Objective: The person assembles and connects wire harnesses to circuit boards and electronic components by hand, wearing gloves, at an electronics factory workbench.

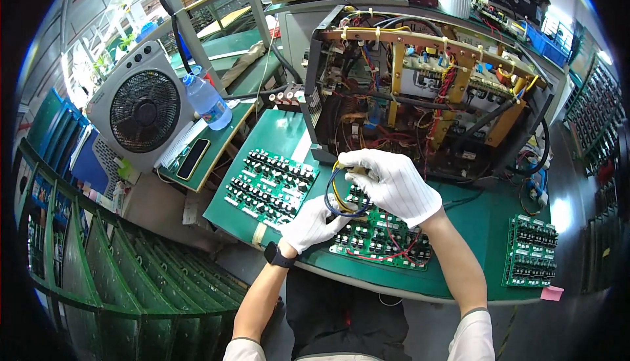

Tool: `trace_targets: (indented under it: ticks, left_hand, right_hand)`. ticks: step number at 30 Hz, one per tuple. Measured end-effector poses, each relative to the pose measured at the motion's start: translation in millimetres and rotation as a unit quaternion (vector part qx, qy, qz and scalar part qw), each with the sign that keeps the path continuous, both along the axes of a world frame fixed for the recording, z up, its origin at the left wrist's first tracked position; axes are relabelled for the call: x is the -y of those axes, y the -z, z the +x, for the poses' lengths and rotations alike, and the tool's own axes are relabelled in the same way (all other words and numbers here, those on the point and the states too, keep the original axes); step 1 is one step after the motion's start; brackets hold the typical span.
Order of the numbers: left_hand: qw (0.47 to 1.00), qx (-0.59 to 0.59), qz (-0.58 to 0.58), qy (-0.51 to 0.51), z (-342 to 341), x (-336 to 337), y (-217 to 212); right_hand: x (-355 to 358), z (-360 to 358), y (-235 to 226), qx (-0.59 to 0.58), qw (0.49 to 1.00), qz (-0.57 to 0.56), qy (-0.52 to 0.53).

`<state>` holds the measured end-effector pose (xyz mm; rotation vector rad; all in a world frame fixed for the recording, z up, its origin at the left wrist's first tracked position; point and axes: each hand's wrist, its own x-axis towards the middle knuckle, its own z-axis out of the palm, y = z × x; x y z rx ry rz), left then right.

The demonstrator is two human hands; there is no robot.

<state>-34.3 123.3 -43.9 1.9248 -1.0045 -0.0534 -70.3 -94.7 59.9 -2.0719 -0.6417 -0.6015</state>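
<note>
Both my hands wear white work gloves with thin stripes. Between them is a small loop of cable (327, 198), with dark blue and yellow wires. My right hand (397, 184) pinches the loop's upper part, fingers bent around the wires. On its lower left side, my left hand (312, 225) grips the loop between thumb and fingers. Right below the hands lies a green circuit board (377, 240) with black and white components and red wires across it; the right hand and loop hide part of it. Another populated board group (270, 187) lies beside my left hand.
An open-sided equipment chassis (420, 92) full of wiring stands behind the hands on the green bench (462, 230). More boards (530, 249) sit at the right edge. On the left are a fan (144, 108), a water bottle (208, 102), a phone (193, 159) and green metal racking (125, 262).
</note>
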Motion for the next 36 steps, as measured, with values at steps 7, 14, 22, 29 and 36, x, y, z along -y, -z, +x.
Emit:
trace_targets:
  ticks: [7, 14, 22, 29, 36]
  left_hand:
    - [1.0, 0.009, 0.008, -0.001, 1, -2, 0]
    - [1.0, 0.023, 0.017, -0.001, -5, -3, -6]
    - [1.0, -0.002, 0.003, -0.022, -6, -3, -4]
    - [0.995, 0.038, -0.032, -0.092, -45, -46, -9]
    - [0.988, 0.101, 0.094, -0.065, -93, -12, -28]
  right_hand:
    - [2, 3, 0, -0.001, 1.0, 0.014, -0.018]
    - [4, -3, -11, -0.082, 0.996, -0.021, 0.025]
    - [12, 5, 2, -0.072, 0.995, -0.041, 0.056]
    - [13, 2, -22, -0.155, 0.987, 0.038, 0.007]
    - [-3, 2, -5, -0.109, 0.992, 0.058, -0.017]
